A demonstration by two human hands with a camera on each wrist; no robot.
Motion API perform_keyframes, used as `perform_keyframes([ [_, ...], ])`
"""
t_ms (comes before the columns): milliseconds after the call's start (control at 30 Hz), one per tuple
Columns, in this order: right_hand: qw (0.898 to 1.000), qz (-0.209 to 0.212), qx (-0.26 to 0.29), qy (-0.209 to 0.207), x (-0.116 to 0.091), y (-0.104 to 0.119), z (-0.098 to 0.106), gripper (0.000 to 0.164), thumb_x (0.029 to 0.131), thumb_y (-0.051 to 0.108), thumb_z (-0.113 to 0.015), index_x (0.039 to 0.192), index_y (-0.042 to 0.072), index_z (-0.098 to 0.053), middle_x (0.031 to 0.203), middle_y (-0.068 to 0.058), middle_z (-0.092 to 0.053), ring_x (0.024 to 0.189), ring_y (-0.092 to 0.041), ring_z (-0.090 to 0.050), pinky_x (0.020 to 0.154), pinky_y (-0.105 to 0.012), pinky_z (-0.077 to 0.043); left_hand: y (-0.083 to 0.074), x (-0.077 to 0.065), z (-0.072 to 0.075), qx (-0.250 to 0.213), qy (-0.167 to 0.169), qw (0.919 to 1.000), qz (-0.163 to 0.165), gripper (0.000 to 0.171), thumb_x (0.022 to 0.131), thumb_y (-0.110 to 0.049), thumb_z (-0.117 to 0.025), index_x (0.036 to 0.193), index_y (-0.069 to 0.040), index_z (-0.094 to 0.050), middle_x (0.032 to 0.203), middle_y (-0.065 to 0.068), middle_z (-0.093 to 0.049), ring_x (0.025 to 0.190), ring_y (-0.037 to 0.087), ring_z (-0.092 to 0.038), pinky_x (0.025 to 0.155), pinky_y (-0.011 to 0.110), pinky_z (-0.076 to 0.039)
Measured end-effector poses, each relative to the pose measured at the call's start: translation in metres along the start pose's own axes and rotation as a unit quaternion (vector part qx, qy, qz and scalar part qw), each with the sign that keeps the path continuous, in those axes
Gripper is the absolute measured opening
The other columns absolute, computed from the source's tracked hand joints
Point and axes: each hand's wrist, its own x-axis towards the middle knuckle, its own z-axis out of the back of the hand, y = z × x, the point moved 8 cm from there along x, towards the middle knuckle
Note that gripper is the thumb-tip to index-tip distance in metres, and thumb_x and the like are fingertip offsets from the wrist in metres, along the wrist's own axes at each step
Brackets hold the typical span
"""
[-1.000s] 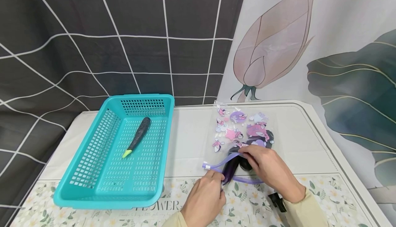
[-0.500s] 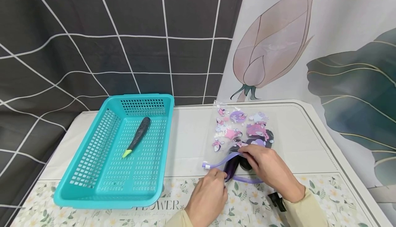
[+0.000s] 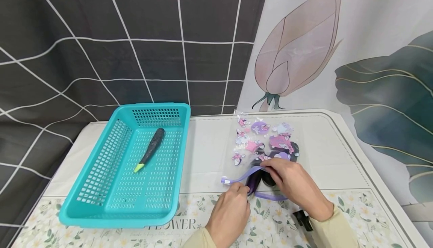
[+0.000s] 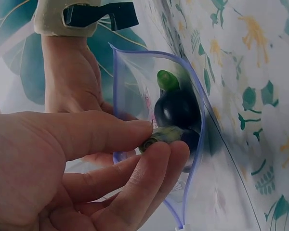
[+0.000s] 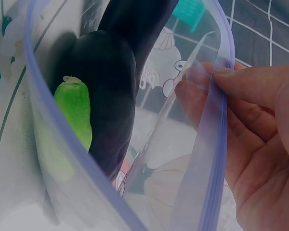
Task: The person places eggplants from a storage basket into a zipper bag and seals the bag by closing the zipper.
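Note:
A clear zip bag (image 3: 245,169) with pink and purple cartoon prints lies on the table, its purple-edged mouth facing me. My left hand (image 3: 230,212) pinches the pale stem end of a dark purple eggplant (image 3: 253,182) at that mouth; most of its body is inside. In the left wrist view, thumb and fingers close around the stem (image 4: 164,136). My right hand (image 3: 299,184) pinches the bag's upper rim and holds the mouth apart. Another dark eggplant (image 5: 103,96) with a bright green stem end lies in the bag, partly hidden by the prints.
A turquoise perforated basket (image 3: 185,142) stands on the left, with one dark, green-tipped eggplant (image 3: 153,146) in it. A floral and white cloth (image 3: 206,146) covers the table. A black mount (image 3: 303,220) sits at the right wrist. Patterned curtains hang behind the table.
My left hand has moved slightly forward and to the right, sliding the eggplant farther into the bag. The right hand stays at the rim.

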Motion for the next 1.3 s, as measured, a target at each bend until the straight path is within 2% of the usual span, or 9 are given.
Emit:
perform_keyframes([
  [367,1.000,0.001,0.002,0.001,0.000,-0.001,-0.001,0.019,0.085,0.001,-0.075,0.101,0.012,-0.074,0.099,0.003,-0.074,0.093,-0.013,-0.071,0.077,-0.034,-0.058,-0.005,0.003,-0.003,0.028,-0.012,0.9994,-0.015,0.026,0.081,0.003,-0.075,0.107,0.003,-0.072,0.102,0.009,-0.068,0.081,0.019,-0.071,0.070,0.022,-0.057],
  [733,1.000,0.002,-0.004,-0.002,-0.001,-0.001,0.000,0.021,0.084,0.000,-0.076,0.101,0.012,-0.074,0.099,0.003,-0.074,0.092,-0.013,-0.071,0.076,-0.034,-0.057,-0.006,0.007,-0.009,0.048,-0.008,0.9988,-0.010,0.028,0.080,0.008,-0.072,0.107,0.004,-0.072,0.101,0.010,-0.069,0.084,0.020,-0.071,0.073,0.025,-0.057],
  [933,1.000,0.000,-0.003,0.001,0.000,-0.001,0.000,0.020,0.085,0.000,-0.075,0.101,0.012,-0.074,0.099,0.004,-0.074,0.093,-0.013,-0.070,0.077,-0.034,-0.057,-0.012,0.010,-0.012,0.086,-0.019,0.9961,-0.004,0.026,0.078,0.008,-0.073,0.104,0.004,-0.070,0.089,0.008,-0.067,0.074,0.018,-0.069,0.065,0.026,-0.057],
  [1133,1.000,-0.002,-0.006,-0.002,0.000,0.001,0.002,0.022,0.084,0.000,-0.076,0.102,0.013,-0.074,0.100,0.004,-0.074,0.092,-0.013,-0.071,0.077,-0.034,-0.057,-0.014,0.012,-0.018,0.099,-0.008,0.9951,0.001,0.025,0.082,0.005,-0.072,0.106,0.003,-0.071,0.089,0.008,-0.067,0.071,0.018,-0.068,0.062,0.027,-0.056],
  [1300,1.000,-0.001,-0.009,-0.004,0.001,0.002,0.003,0.024,0.084,-0.002,-0.077,0.102,0.013,-0.074,0.099,0.004,-0.074,0.092,-0.013,-0.071,0.076,-0.035,-0.057,-0.014,0.015,-0.022,0.127,-0.015,0.9918,0.002,0.019,0.084,0.002,-0.072,0.103,0.001,-0.070,0.085,0.006,-0.064,0.066,0.015,-0.066,0.057,0.026,-0.053],
])
